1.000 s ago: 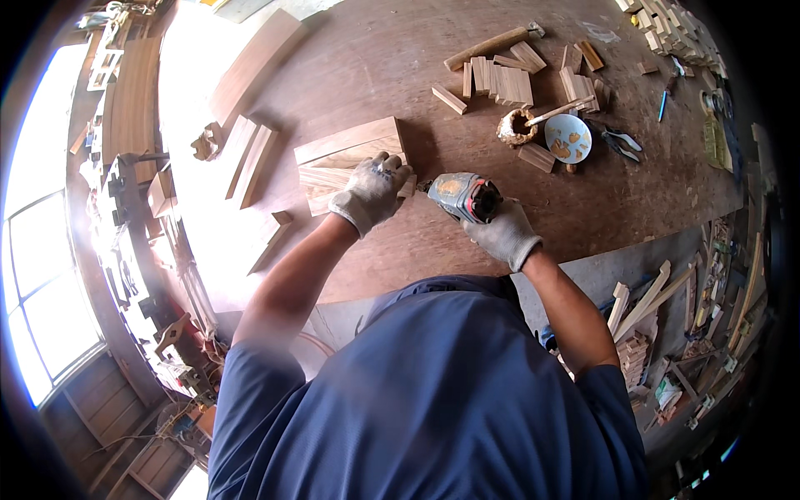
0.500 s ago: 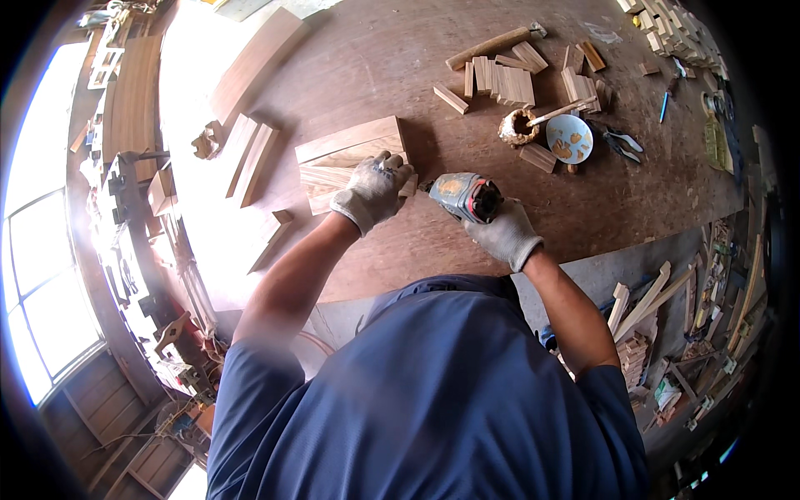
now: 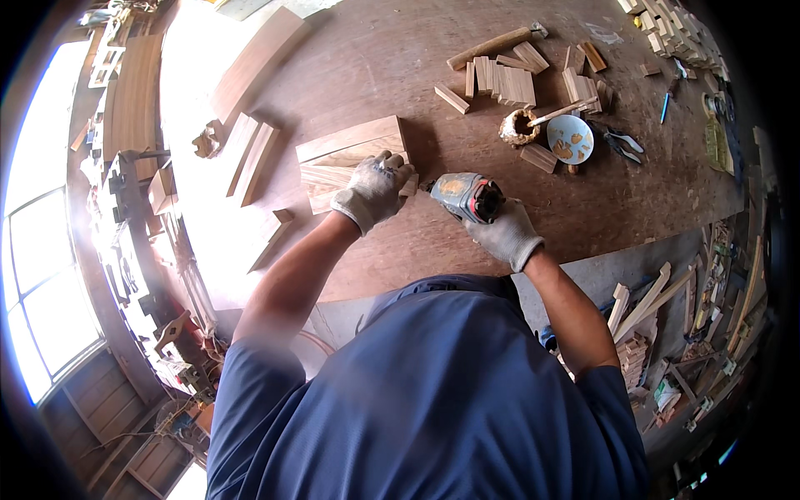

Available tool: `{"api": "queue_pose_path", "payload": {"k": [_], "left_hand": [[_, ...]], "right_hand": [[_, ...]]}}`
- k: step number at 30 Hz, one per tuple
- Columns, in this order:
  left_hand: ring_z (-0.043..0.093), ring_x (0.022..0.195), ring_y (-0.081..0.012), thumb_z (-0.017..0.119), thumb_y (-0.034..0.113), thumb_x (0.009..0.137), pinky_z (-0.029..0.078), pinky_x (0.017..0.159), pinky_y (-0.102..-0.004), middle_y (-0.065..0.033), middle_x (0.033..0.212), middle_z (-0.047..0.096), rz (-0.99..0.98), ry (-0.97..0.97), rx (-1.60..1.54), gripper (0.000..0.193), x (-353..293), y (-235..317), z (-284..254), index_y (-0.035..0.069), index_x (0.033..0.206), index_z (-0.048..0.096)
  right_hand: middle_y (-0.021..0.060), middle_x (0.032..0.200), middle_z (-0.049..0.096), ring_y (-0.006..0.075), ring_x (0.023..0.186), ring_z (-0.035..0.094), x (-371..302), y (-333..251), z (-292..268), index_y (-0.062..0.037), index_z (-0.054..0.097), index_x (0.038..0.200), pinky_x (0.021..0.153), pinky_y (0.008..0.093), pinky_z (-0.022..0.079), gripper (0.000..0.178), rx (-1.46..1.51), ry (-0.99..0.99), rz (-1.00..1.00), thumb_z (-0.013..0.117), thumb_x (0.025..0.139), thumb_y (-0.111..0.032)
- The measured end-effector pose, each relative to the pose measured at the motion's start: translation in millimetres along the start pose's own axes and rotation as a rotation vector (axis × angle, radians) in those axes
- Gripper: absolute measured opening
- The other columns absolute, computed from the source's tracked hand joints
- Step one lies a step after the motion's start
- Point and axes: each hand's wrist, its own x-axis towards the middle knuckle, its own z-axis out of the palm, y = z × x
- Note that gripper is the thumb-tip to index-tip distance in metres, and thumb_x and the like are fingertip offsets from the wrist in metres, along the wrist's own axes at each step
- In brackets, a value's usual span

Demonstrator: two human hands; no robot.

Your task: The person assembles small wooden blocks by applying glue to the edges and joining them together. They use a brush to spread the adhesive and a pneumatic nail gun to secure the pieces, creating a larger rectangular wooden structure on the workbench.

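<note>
My left hand (image 3: 375, 187), in a grey work glove, presses down on a stack of flat wooden boards (image 3: 346, 154) lying on the brown workbench (image 3: 400, 242). My right hand (image 3: 504, 233), gloved too, grips a grey and orange power tool (image 3: 465, 196) whose nose points left at the right end of the boards, just beside my left fingers. The tool's tip is hidden behind the hand and the wood.
Several short wooden blocks (image 3: 500, 79) and a stick lie at the far side of the bench, with a blue-white dish (image 3: 571, 137), a glue-stained ring (image 3: 518, 127) and pliers (image 3: 621, 143). Longer planks (image 3: 250, 154) rest at the left. Offcuts (image 3: 642, 325) crowd the floor at right.
</note>
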Motion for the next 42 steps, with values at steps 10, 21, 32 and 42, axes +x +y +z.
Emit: {"api": "queue_pose_path", "payload": {"k": [10,21,32,42], "left_hand": [[0.063,0.111,-0.0359,0.076,0.023,0.087,0.056,0.092,-0.0483,-0.0137,0.109,0.069,-0.025,-0.011,-0.02,0.032,-1,1,2,0.007,0.115,0.073],[0.061,0.119,-0.0353,0.082,0.021,0.083,0.054,0.102,-0.0464,-0.0137,0.126,0.066,-0.023,0.041,-0.001,0.051,7,11,9,0.007,0.13,0.069],[0.061,0.118,-0.0355,0.078,0.024,0.086,0.055,0.101,-0.0461,-0.0133,0.122,0.068,-0.044,0.011,0.016,0.046,8,10,11,0.008,0.128,0.072],[0.062,0.116,-0.0364,0.08,0.023,0.082,0.056,0.098,-0.0477,-0.0126,0.118,0.068,-0.045,0.04,-0.029,0.046,11,12,9,0.009,0.125,0.072]], "right_hand": [[0.0196,0.097,0.08,0.032,0.097,0.08,-18,4,-12,-0.0039,0.078,0.101,0.086,0.0416,0.063,0.024,0.158,0.08,-0.012,0.078,0.086,-0.022],[0.0159,0.104,0.082,0.0237,0.1,0.08,-32,3,-44,-0.0005,0.077,0.111,0.089,0.0382,0.062,0.032,0.244,0.18,0.051,0.083,0.085,-0.018],[0.017,0.101,0.081,0.0278,0.099,0.08,-35,-1,-33,-0.0023,0.078,0.108,0.089,0.0394,0.062,0.031,0.191,0.163,0.065,0.082,0.084,-0.022],[0.0207,0.095,0.078,0.0352,0.097,0.078,-18,8,-14,-0.0095,0.08,0.1,0.087,0.0453,0.062,0.022,0.12,0.04,0.087,0.074,0.086,-0.026]]}}
